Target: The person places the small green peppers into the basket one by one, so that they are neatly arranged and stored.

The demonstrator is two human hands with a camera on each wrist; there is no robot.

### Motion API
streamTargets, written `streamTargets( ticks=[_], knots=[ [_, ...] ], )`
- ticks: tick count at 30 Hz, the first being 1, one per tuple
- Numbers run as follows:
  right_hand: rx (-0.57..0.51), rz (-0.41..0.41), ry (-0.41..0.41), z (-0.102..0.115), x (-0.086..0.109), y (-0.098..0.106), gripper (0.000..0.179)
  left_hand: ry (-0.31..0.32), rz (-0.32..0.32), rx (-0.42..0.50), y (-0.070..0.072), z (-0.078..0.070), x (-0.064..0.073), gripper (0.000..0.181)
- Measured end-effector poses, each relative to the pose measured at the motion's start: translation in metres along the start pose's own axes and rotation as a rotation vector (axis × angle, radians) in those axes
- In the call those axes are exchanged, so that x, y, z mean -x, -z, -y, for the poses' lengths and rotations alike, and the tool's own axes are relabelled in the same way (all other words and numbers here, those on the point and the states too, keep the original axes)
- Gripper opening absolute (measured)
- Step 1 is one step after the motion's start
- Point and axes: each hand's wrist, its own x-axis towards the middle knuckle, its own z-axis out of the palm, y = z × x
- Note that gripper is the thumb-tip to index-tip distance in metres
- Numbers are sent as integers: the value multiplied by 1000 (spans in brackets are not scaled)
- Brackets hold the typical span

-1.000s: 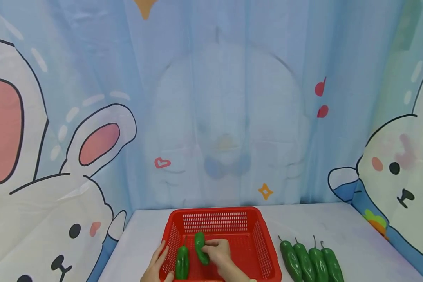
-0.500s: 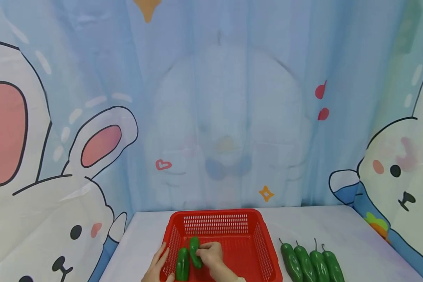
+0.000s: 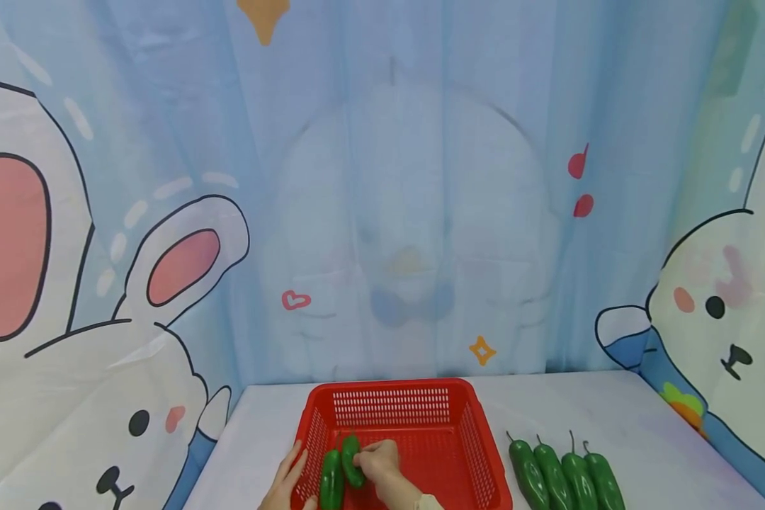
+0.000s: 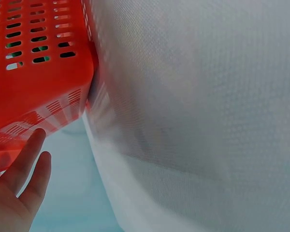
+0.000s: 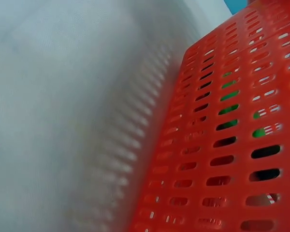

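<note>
In the head view, my right hand (image 3: 382, 467) pinches a green chili pepper (image 3: 353, 460) inside the red plastic basket (image 3: 457, 448). A second green pepper (image 3: 331, 482) lies against its left side, stem away from me. At the basket's left side is my left hand (image 3: 284, 484), with its fingers along the outer wall and its thumb at the inner side. The left wrist view shows two straight fingers of the left hand (image 4: 21, 186) by the slotted wall of the basket (image 4: 43, 82). Only the basket's wall (image 5: 222, 159) and bits of green through the slots appear in the right wrist view.
To the right of the basket, several green peppers (image 3: 567, 471) lie side by side on the white tabletop (image 3: 523, 407), stems pointing away. A light blue curtain (image 3: 408, 212) printed with white rabbits hangs behind the table.
My right hand has moved the pepper leftward inside the basket, until it lies beside the other pepper. The left hand stays at the basket's left side. The view has shifted slightly.
</note>
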Motion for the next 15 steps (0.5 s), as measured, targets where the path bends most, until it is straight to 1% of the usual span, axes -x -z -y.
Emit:
streamTargets(
  ticks=[2, 5, 8, 11, 13, 15],
  knots=[
    [8, -5, -4, -1, -2, -1, 9, 0, -3, 0, -1, 0, 0, 67],
    [21, -21, 21, -2, -4, -2, 5, 11, -37, -16, -3, -1, -2, 67],
    [51, -24, 31, -1, -5, -2, 11, 5, -69, -26, -6, -2, -3, 66],
    [87, -21, 8, -2, -6, -1, 13, -37, -81, -33, -8, 1, -3, 65],
    [104, -17, -7, -3, -5, -1, 12, -81, -95, -41, -11, 4, -1, 65],
    [97, -13, -20, -4, -5, -1, 8, -107, -118, -47, -12, 6, 0, 64]
  ],
)
